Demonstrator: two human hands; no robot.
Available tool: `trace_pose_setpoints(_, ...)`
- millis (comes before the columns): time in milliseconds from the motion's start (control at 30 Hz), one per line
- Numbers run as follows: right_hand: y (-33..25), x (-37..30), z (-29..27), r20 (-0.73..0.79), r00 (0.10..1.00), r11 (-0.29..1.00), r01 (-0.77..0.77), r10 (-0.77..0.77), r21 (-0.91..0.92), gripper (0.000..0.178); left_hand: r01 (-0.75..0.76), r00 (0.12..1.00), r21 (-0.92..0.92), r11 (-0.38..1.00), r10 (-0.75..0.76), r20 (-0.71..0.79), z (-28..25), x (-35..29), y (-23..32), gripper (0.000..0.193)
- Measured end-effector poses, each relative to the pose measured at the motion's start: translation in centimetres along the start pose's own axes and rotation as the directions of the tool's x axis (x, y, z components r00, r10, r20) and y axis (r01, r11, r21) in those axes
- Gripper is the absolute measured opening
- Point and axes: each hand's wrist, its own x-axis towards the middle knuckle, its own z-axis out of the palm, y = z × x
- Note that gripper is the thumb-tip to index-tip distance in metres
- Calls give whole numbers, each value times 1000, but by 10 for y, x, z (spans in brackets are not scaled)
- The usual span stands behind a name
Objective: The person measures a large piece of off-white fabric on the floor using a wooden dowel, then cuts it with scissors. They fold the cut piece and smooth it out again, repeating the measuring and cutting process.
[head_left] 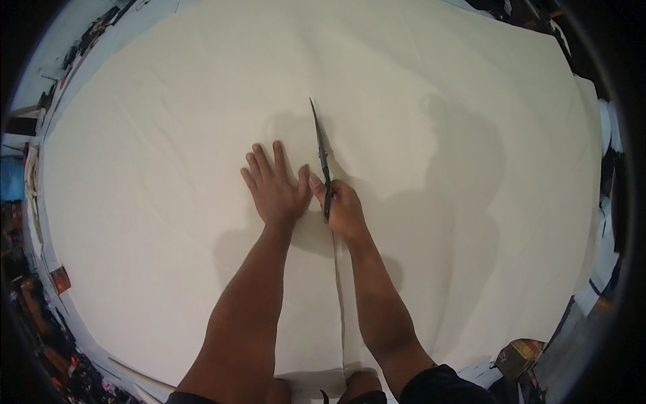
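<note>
Hands (pixel 274 192), cream cloth (pixel 168 168) beneath

Soft, warm, moderate light reached your sheet (pixel 168 87) from more than one side: blurred shadows (pixel 464 188) fell left and right of your arms (pixel 245 296), the largest rightward. The centre looked fairly sharp; toward the black rim, edges bent and detail smeared.

Sheet (pixel 148 222) beneath both forearms (pixel 249 296), left hand (pixel 274 190) on it, right hand (pixel 346 210) just to the right, scissors (pixel 324 161) in the right hand, slit (pixel 339 289) between the forearms.
</note>
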Motion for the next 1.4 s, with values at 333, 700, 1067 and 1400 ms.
trace_pose_setpoints(333, -29, 40, 7, -77, 995, 996, 75, -71, 46, 58, 12, 999, -26, 1000, -11, 53, -4, 8, 3, 76)
trace_pose_setpoints(700, -69, 92, 3, -76, 996, 996, 54, -49, 67, 66, 22, 995, -51, 998, -17, 93, -7, 7, 5, 77)
trace_pose_setpoints(1067, -63, 121, 11, -32, 993, 988, 117, -115, 96, 63, 46, 993, -54, 997, -40, 113, -6, 8, -1, 78)
trace_pose_setpoints(1400, -118, 199, 9, -157, 964, 974, 224, -216, 31, 63, 27, 992, -58, 998, -19, 129, -8, 11, 2, 77)
